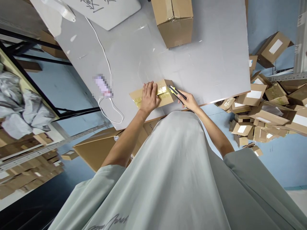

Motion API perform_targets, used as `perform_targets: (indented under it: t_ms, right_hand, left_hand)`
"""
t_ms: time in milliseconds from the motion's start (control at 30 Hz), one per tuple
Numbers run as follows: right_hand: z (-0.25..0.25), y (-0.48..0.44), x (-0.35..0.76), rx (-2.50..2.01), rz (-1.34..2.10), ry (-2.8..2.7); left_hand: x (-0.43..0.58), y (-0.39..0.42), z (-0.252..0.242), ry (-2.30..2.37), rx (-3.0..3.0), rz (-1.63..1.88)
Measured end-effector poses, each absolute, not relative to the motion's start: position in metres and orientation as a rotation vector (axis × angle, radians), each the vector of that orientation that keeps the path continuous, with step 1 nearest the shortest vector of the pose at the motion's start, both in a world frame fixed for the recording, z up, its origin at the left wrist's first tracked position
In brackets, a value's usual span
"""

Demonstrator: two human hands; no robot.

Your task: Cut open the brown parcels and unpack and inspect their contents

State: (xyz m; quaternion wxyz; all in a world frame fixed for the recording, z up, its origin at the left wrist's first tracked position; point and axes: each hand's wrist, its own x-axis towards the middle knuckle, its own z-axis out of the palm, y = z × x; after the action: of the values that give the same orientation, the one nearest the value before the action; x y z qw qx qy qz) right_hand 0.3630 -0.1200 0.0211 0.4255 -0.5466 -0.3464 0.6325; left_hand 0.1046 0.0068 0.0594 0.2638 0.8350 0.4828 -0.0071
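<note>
A small cardboard box (pixel 165 101) with shiny yellowish tape across its top lies near the front edge of the grey table. My left hand (pixel 150 96) presses flat on the box top, fingers side by side and stretched out. In my right hand (pixel 189 101) is a black and yellow box cutter (pixel 177 92), fingers wrapped round its handle. The cutter's tip is at the right end of the box; whether it touches the cardboard I cannot tell.
On the grey table (pixel 211 64) stand a larger carton (pixel 176 30) and a white panel (pixel 110 12). A white cable (pixel 102 46) runs near a blurred-out purple item (pixel 103 86). Many boxes (pixel 261 111) are heaped on the floor at right; an open carton (pixel 96 148) stands below left.
</note>
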Motion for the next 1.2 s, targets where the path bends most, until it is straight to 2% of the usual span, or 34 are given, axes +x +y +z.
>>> perform_targets:
  t_ms: [333, 567, 767, 933, 1033, 1200]
  right_hand:
    - [0.02, -0.106, 0.376, -1.407, 1.581, -0.992]
    - [0.024, -0.12, 0.397, -1.375, 1.702, -1.132]
    - [0.039, -0.157, 0.403, -1.34, 1.791, -1.05]
    - [0.047, -0.167, 0.406, -1.452, 1.629, -0.83]
    - [0.046, -0.16, 0.386, -1.451, 1.663, -0.686]
    - [0.041, -0.124, 0.33, -1.408, 1.714, -0.654]
  left_hand:
    - [0.101, 0.008, 0.052, 1.295, 2.286, -0.044]
    - [0.102, 0.012, 0.053, 1.309, 2.273, -0.059]
    - [0.105, 0.014, 0.054, 1.314, 2.241, -0.017]
    - [0.103, 0.025, 0.067, 1.245, 2.248, 0.016]
    - [0.093, 0.035, 0.08, 1.226, 2.279, -0.062]
    - [0.062, 0.047, 0.09, 1.535, 2.196, -0.105]
